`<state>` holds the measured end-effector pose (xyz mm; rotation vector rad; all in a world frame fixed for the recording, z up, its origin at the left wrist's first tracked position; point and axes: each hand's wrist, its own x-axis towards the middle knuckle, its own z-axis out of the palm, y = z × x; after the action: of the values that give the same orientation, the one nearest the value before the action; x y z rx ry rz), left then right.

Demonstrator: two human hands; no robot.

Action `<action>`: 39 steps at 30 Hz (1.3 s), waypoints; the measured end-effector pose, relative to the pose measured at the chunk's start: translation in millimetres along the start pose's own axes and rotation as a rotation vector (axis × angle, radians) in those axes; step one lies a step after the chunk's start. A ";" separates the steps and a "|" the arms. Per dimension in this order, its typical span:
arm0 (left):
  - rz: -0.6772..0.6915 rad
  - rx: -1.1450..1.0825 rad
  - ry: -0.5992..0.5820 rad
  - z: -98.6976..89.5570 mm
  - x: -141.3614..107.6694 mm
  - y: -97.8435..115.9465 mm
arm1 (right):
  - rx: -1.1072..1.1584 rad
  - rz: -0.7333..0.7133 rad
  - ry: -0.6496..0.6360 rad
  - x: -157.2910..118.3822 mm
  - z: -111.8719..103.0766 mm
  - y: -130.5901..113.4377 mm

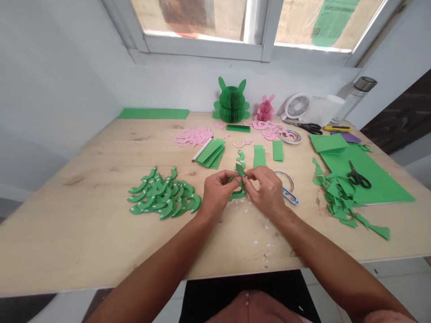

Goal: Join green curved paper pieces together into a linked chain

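Note:
Both hands meet over the middle of the table, their fingertips pinching a small green paper cutout (pixel 240 169). My left hand (pixel 217 192) is closed on its left side. From the right, my right hand (pixel 266 188) pinches it with thumb and finger. Beneath the fingers lies a curved green paper piece (pixel 237 195), partly covered. Just beyond them is another wavy green cutout (pixel 240 157) with white marks. A heap of curved green cutouts (pixel 164 195) with small white strips lies left of my left hand. Beside my right hand are a tape roll (pixel 288 178) and a light-blue cutter (pixel 290 196).
At the back stand a green honeycomb paper figure (pixel 232 103), a pink one (pixel 265 109), a white fan (pixel 296 106) and a flask (pixel 357 98). Pink cutouts (pixel 193 136) lie before them. Black scissors (pixel 358 176) rest on green sheets (pixel 387 188) near green scraps (pixel 340 193).

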<state>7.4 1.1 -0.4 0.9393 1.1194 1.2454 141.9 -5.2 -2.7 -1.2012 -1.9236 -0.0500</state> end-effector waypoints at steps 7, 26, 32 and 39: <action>0.019 0.016 -0.011 0.1 0.5 -1.6 | -0.023 0.011 0.005 0.6 0.4 -2.9; -0.092 -0.233 0.027 -3.6 2.4 8.2 | 0.350 0.310 -0.149 4.8 -2.8 1.0; -0.066 -0.287 0.055 -4.4 3.4 9.8 | 0.497 0.483 -0.305 7.9 -5.3 -5.8; -0.110 -0.250 -0.064 -2.5 2.4 9.1 | 0.623 0.623 -0.266 7.1 -3.1 -2.9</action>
<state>2.9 4.4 7.5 0.7147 0.9285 1.2238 140.3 -3.0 5.2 -1.3382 -1.5077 1.0026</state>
